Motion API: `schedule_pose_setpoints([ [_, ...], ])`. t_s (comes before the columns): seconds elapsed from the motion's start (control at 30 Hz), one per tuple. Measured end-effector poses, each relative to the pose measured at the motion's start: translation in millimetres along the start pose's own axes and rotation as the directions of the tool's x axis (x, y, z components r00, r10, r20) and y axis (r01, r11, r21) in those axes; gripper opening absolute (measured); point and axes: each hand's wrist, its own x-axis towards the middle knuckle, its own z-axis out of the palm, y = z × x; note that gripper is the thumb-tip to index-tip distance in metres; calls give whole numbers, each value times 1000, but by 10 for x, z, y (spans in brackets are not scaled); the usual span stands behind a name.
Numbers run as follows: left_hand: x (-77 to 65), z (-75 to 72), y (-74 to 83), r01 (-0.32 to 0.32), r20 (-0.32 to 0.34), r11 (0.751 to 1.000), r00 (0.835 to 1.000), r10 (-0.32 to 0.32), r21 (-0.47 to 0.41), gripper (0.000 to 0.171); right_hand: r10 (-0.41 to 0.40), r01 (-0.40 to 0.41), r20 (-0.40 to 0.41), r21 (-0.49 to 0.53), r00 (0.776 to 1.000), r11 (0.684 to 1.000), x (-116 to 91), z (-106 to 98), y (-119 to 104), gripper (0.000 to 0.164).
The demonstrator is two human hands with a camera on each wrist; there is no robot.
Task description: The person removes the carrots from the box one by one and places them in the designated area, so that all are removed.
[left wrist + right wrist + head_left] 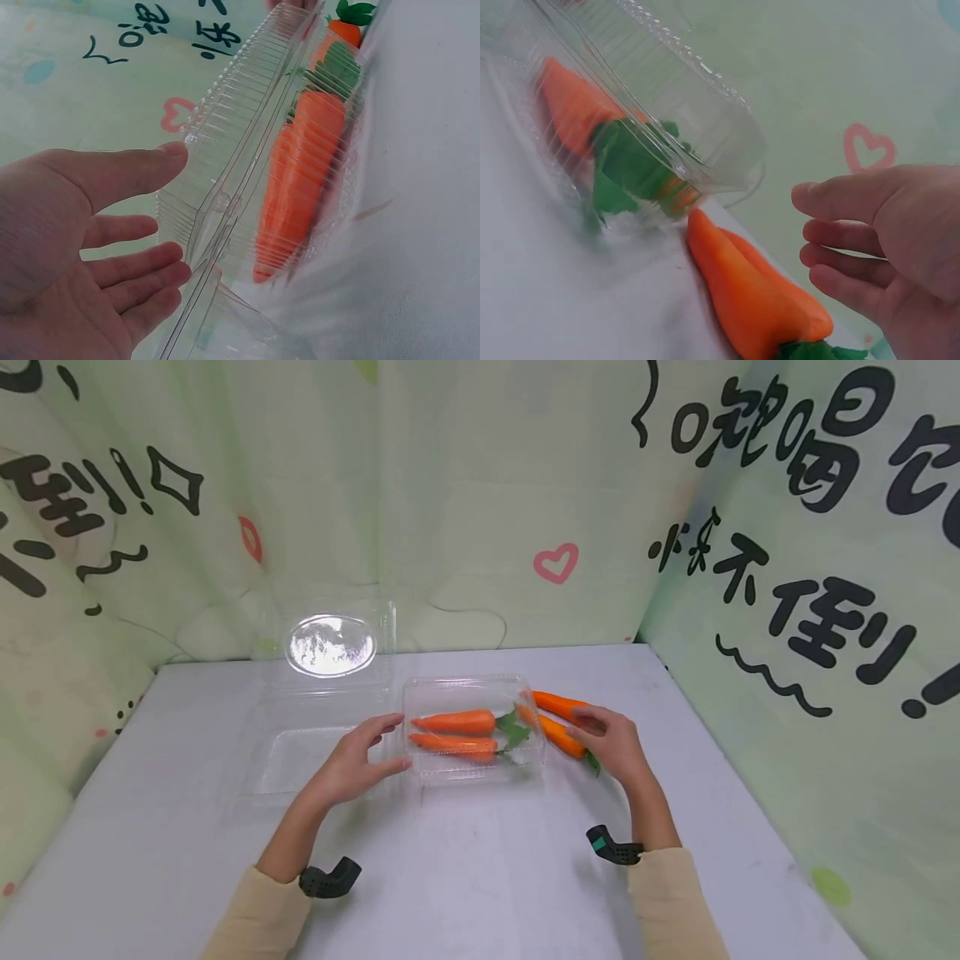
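Note:
A clear plastic clamshell box (pixel 463 687) stands mid-table, its lid over the base. Inside lie two orange carrots (pixel 459 722) with green leafy tops. At the box's left side is my left hand (pixel 352 767), thumb and fingers spread; in the left wrist view the palm (pixel 52 277) holds nothing. To the right of the box, two more carrots (pixel 557 737) lie side by side on the table. My right hand (pixel 611 745) is just above these carrots. In the right wrist view its loosely bent fingers (pixel 847 262) are apart from the loose carrots (pixel 746 292).
A second clear plastic box (pixel 281 768) stands open on the left, its raised lid (pixel 330 672) leaning back near the curtain. The white table (pixel 480 877) is bordered by a pale green printed curtain (pixel 465 527) at the back and sides.

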Motion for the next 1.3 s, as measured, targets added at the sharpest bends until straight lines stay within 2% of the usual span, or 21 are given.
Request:
schedule_pose_setpoints([
  [0.17, 0, -3, 6, -9, -2, 1000, 1000, 9, 5, 71, -57, 54, 39, 64, 998, 996, -26, 65, -71, 42],
  [0.23, -2, -2, 12, -15, -4, 1000, 1000, 15, 6, 70, -93, 87, 61, 91, 994, 992, -33, 90, -107, 48],
  [0.43, -8, -3, 20, -16, -13, 1000, 1000, 16, 3, 70, -193, 158, 191, 184, 962, 970, -41, 220, -212, 70],
  [0.53, -5, 1, 19, -17, -13, 1000, 1000, 17, -1, 70, -235, 195, 237, 179, 943, 964, -37, 304, -246, 84],
  [0.63, -3, 7, 10, -18, -14, 1000, 1000, 18, 0, 70, -251, 226, 259, 120, 933, 967, -42, 379, -264, 96],
  [0.9, 8, 25, 2, -48, -8, 999, 999, 48, -14, 69, -224, 231, 229, -6, 947, 973, -58, 526, -284, 109],
  [1.1, 6, 33, 0, -51, -9, 999, 999, 51, -9, 68, -224, 239, 188, -64, 956, 969, -68, 590, -301, 109],
  [1.3, 11, 32, 5, -38, -12, 999, 999, 38, -17, 69, -209, 224, 168, -76, 963, 972, -68, 600, -313, 102],
])
